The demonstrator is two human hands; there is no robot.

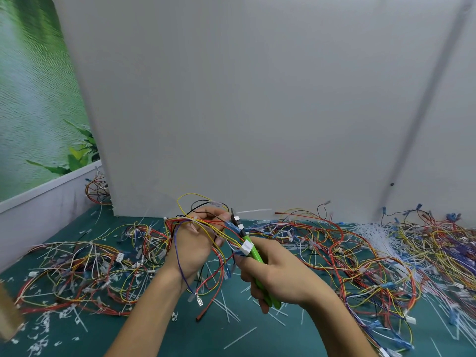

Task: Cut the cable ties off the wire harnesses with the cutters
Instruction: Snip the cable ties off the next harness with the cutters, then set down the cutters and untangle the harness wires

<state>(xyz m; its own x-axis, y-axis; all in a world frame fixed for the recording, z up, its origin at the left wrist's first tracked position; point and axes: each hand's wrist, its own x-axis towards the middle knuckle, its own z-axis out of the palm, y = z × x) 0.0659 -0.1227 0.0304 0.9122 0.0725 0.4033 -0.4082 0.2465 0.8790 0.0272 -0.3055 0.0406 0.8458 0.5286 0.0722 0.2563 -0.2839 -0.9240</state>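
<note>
**A:** The grip first: the left hand (195, 238) is curled round one wire harness (206, 224), clamped on its bunched red, yellow and black wires and holding them clear of the desk (201, 341). Why hold it in the air?

**B:** To keep that one harness apart from the heaps, I'd judge, and to turn a tied spot toward the blades. The right hand (280, 274) has its grip wrapped round the green handles of the cutters (253, 253), with the nose aimed up at the wires just past the left fingertips.

**A:** Are the blades on a tie?

**B:** I cannot tell, because the head is small and blurred. A white strip (253, 210) shows just beyond it (perhaps a tie's tail, perhaps loose).

**A:** And the white connector (246, 247)?

**B:** It hangs from the held harness and lies across the cutter handle. A spade terminal (198, 302) dangles on a violet wire below the left wrist.

**A:** And the rest of the harnesses?

**B:** They are heaped on the desk, with a left pile (85, 269) and a right pile (360, 256). Snipped ties (226, 309) are scattered between them. Plenty looks left to cut.
</note>
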